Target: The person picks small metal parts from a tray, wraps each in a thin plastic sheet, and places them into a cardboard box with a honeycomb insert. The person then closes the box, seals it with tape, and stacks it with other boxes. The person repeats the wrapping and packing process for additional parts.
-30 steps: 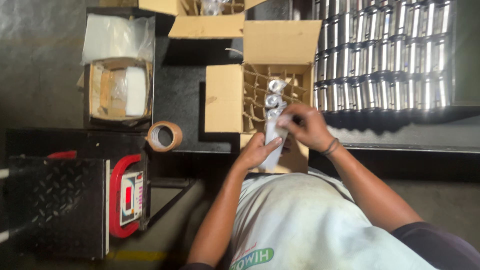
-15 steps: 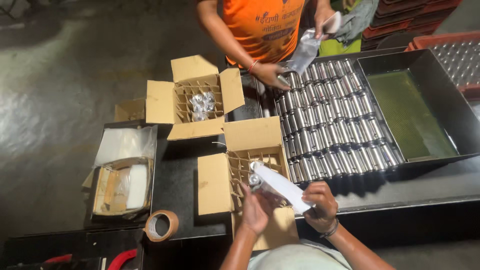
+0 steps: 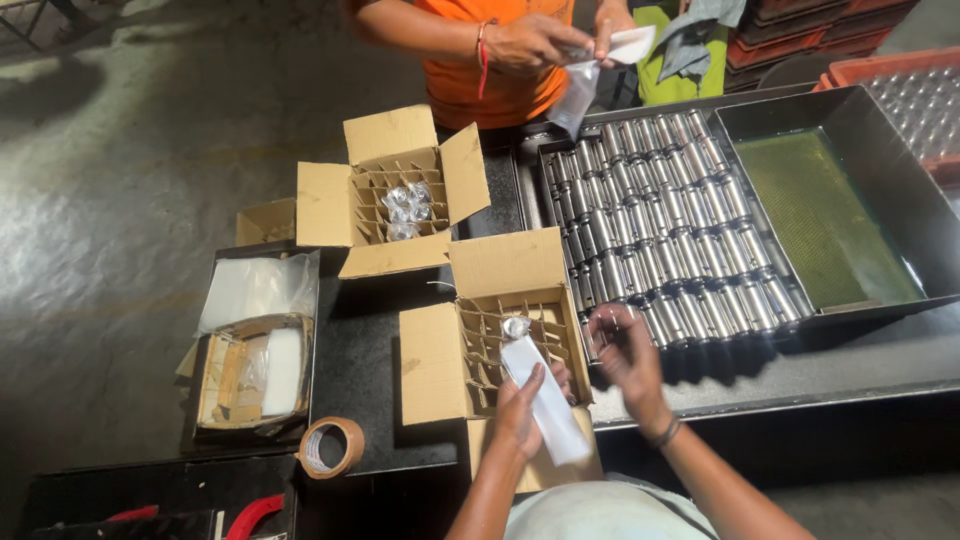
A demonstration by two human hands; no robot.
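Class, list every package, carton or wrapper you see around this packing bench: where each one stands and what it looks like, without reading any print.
Near carton: brown, open, card dividers, before the person.
Far carton: brown, open, a few wrapped parts inside.
White sleeve: long plastic packet in the left hand, metal part at its tip over the near carton.
Clear bag: held by the co-worker in orange.
Small box: left, holds white sheets.
Tape roll: brown, near edge.
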